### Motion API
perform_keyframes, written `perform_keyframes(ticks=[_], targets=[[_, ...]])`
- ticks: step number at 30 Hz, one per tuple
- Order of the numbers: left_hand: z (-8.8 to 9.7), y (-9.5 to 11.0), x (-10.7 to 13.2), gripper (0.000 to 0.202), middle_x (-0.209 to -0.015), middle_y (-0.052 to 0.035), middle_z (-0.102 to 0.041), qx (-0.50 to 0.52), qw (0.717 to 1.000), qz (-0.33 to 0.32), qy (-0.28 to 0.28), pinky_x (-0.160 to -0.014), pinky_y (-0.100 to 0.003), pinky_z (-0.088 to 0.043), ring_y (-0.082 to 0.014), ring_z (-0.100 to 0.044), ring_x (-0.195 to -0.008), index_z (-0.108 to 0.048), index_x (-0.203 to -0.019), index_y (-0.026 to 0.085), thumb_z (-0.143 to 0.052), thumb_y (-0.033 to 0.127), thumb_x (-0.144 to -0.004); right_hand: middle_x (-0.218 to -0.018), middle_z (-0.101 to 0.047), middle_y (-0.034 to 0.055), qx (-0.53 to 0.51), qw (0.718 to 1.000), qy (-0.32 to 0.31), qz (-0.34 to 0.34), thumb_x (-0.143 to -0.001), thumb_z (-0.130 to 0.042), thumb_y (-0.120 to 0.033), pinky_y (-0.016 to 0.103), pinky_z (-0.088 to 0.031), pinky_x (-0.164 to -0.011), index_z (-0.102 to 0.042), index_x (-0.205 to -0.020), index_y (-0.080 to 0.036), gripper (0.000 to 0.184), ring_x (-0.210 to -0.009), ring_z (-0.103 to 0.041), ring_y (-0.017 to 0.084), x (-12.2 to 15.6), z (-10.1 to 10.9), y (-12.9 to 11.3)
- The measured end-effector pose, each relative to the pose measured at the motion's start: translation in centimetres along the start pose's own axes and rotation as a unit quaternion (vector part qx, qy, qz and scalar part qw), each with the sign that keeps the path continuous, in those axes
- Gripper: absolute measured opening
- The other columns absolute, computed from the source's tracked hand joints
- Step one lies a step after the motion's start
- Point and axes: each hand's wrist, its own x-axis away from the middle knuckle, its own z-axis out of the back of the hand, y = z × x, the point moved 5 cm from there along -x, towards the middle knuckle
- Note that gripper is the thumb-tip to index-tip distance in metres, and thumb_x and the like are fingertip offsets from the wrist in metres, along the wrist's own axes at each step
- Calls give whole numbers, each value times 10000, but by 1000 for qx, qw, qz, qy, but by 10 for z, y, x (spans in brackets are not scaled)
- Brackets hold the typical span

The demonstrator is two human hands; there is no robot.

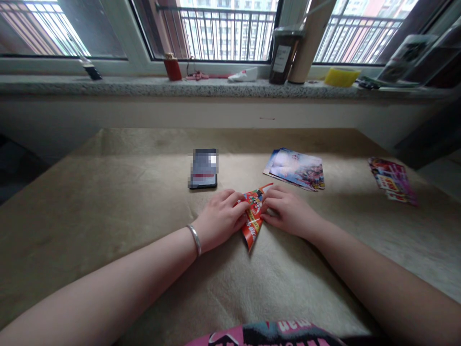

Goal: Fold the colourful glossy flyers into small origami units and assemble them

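Pink printed clothing [264, 334] shows at the near edge; beyond it, on the bench [108, 202], the left hand [224, 212] and right hand [287, 210] hold a folded red paper [253, 223], fingers bent and nearly closed on its left and right sides, its narrow tip pointing near. Farther off lie what seems a phone [204, 169], blurred, at left, picture cards [297, 168] to the right, and reddish cards [392, 180] far right.

Home, apparently apartment: cluttered windowsill [137, 88], balcony railing [223, 9] (high-rise [367, 8] beyond).
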Motion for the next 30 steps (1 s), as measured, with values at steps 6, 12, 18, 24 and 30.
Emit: perform_keyframes(ticks=[6, 12, 18, 24, 30], targets=[[-7, 1, -3, 239, -1128, -37, -627, 118, 991, -52, -22, -962, -352, -445, -182, -507, -1069, -639, -1082, 211, -450, 189, -937, -827, -646, 46, -13, 1000, 1, 28, -815, -601, -253, 347, -457, -826, -658, -776, -208, 82, -898, -548, 194, 2, 2, 1], [-8, -2, -3, 258, -1108, -35, -631, 122, 991, -39, -30, -934, -363, -454, -179, -503, -1046, -650, -1111, 273, -476, 209, -931, -822, -652, 34, -20, 998, -10, 53, -773, -595, -139, 338, -460, -804, -687, -839, -238, 151, -891, -565, 185, 4, 5, 1], [-10, -2, -3, 262, -1117, -34, -622, 113, 992, -38, -38, -938, -376, -446, -184, -505, -1040, -662, -1100, 303, -491, 210, -925, -848, -679, 29, -29, 997, -11, 72, -786, -587, -162, 337, -461, -800, -706, -834, -258, 161, -882, -591, 172, 6, 8, 2], [-12, -3, -2, 264, -1118, -35, -605, 113, 992, -41, -44, -938, -379, -448, -196, -487, -1067, -659, -1107, 330, -499, 230, -922, -878, -699, 21, -47, 996, -10, 75, -780, -590, -168, 359, -448, -838, -711, -817, -251, 151, -867, -610, 163, 6, 10, 3], [-13, -4, -1, 271, -1136, -36, -592, 115, 991, -43, -46, -951, -380, -446, -193, -477, -1092, -650, -1118, 338, -501, 224, -922, -892, -695, 15, -36, 998, -6, 59, -784, -601, -193, 345, -457, -811, -717, -792, -263, 136, -877, -602, 167, 6, 10, 1]])
